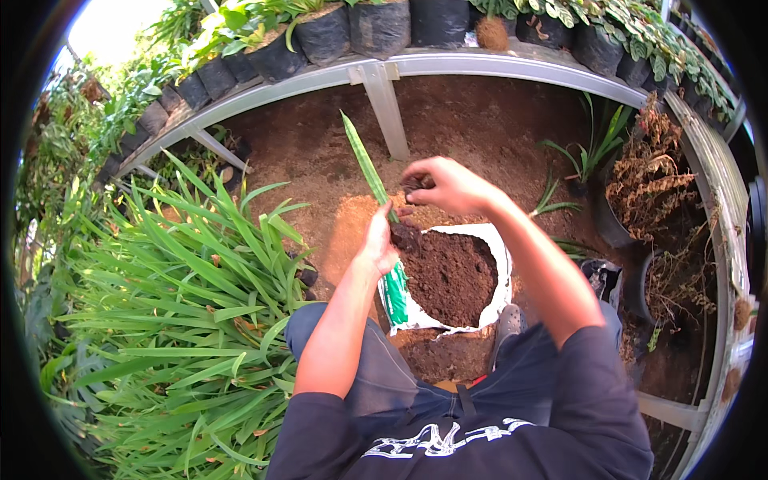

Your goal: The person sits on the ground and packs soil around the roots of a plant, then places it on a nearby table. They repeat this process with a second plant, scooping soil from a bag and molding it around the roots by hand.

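Observation:
A long green leaf cutting (366,162), patterned like a snake plant, rises at a tilt from my left hand (379,237). My left fingers close around its lower end, where dark soil (408,237) clings or is cupped in the palm. Just right of the leaf, my right hand (447,186) hovers with curled fingers, dirty at the tips; dark matter shows by them, but whether it is held soil I cannot tell. Below both hands stands a white and green plastic sack (396,300), its top spread wide around dark potting soil (459,276).
Dense strap-leaved plants (198,312) crowd the left side. A metal bench frame (384,108) with potted plants in black grow bags (378,27) curves across the back. To the right are dried plants (651,174) and a small black bag (603,279). Brown ground (288,150) lies between.

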The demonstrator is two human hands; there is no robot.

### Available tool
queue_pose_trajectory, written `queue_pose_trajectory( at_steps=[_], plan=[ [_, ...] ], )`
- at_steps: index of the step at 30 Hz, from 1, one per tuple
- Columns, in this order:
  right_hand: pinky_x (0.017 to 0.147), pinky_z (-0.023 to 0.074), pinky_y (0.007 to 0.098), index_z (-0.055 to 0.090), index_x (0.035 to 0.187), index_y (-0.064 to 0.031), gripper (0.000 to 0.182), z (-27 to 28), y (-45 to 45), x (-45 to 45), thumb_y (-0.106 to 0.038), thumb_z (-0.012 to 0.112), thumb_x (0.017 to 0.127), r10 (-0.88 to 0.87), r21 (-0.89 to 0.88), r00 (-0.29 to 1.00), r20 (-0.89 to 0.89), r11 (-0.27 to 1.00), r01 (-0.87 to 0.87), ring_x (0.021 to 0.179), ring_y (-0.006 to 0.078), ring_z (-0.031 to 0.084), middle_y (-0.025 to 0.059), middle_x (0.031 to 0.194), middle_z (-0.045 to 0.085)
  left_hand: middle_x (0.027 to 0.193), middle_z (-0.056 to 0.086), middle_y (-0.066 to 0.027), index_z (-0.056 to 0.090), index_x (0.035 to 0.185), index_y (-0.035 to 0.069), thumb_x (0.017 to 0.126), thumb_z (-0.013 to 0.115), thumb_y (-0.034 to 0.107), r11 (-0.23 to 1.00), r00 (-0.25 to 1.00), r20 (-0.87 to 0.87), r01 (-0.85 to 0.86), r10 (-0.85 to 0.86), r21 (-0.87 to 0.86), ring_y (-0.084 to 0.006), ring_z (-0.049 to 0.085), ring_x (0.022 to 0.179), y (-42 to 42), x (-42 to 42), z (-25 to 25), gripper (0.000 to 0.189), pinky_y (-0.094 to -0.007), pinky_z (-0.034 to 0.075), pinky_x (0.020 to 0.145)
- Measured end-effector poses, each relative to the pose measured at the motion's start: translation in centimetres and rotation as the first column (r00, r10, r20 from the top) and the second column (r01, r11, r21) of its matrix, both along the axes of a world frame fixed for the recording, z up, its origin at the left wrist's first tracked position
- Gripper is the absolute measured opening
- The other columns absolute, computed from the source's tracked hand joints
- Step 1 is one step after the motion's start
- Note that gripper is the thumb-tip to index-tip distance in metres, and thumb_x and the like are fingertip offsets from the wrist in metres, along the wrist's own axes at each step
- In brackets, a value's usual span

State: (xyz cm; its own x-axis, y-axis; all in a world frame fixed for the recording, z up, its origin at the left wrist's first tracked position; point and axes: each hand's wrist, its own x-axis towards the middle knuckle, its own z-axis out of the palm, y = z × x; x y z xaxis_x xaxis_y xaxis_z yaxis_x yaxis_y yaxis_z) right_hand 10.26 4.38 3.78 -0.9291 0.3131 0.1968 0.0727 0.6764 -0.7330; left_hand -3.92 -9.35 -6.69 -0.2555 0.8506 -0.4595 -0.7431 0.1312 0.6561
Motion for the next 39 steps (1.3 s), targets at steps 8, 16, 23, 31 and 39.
queue_pose_trajectory(
  at_steps=[8, 16, 23, 31, 39],
  plan=[
    [0.088, 0.0540, 0.0437, 0.064, 0.114, 0.0016, 0.040, 0.2, -2.0, 1.9, -0.010, 0.077, 0.078, -0.061, 0.213, 0.990, -0.124, 0.973, 0.087, 0.097, 0.0379, 0.069, 0.0225, 0.101, 0.070, 0.116, 0.067, -0.0025, 0.060, 0.129, 0.019, 0.107, 0.032, 0.054, 0.987, 0.997, -0.068, -0.010, 0.021, 0.158, -0.0207, 0.065, 0.105, 1.8, 4.1, 3.0, 0.050, -0.0393, 0.056, 0.089],
    [0.093, 0.0522, 0.0444, 0.066, 0.115, -0.0001, 0.031, 0.2, -2.6, 2.6, -0.011, 0.067, 0.086, -0.173, 0.326, 0.980, -0.100, 0.925, 0.196, 0.107, 0.0392, 0.064, 0.0199, 0.114, 0.067, 0.119, 0.066, -0.0029, 0.060, 0.122, 0.020, 0.105, 0.034, 0.059, 0.993, 0.996, 0.034, -0.083, 0.080, 0.088, -0.0185, 0.063, 0.109, 4.3, 5.9, 5.5, 0.050, -0.0418, 0.050, 0.092],
    [0.110, 0.0425, 0.0465, 0.057, 0.134, 0.0015, 0.060, 0.2, -3.9, 3.5, -0.030, 0.075, 0.087, -0.101, 0.415, 0.994, -0.045, 0.903, 0.111, 0.131, 0.0408, 0.052, 0.0234, 0.138, 0.056, 0.101, 0.068, -0.0068, 0.062, 0.115, 0.013, 0.105, 0.038, 0.052, 0.957, 0.976, 0.214, -0.015, -0.049, 0.290, -0.0219, 0.067, 0.092, 4.6, 3.6, 2.8, 0.047, -0.0414, 0.058, 0.082],
    [0.109, 0.0403, 0.0507, 0.050, 0.135, 0.0050, 0.072, -2.2, -3.8, 2.0, -0.032, 0.079, 0.081, 0.054, 0.601, 0.974, -0.219, 0.794, 0.091, 0.127, 0.0438, 0.051, 0.0260, 0.137, 0.053, 0.105, 0.070, -0.0070, 0.064, 0.110, 0.014, 0.108, 0.038, 0.048, 0.958, 0.974, 0.222, -0.029, -0.037, 0.285, -0.0223, 0.069, 0.100, 3.3, 3.3, 4.5, 0.042, -0.0420, 0.058, 0.088],
    [0.105, 0.0429, 0.0521, 0.056, 0.130, 0.0018, 0.068, -5.0, -2.0, 0.7, -0.034, 0.078, 0.076, 0.119, 0.689, 0.890, -0.440, 0.681, 0.249, 0.122, 0.0393, 0.056, 0.0215, 0.130, 0.057, 0.108, 0.067, -0.0032, 0.062, 0.114, 0.014, 0.108, 0.045, 0.045, 0.948, 0.995, 0.088, -0.075, 0.051, 0.308, -0.0146, 0.067, 0.099, 2.9, 3.1, 5.0, 0.037, -0.0331, 0.057, 0.084]
  ],
)
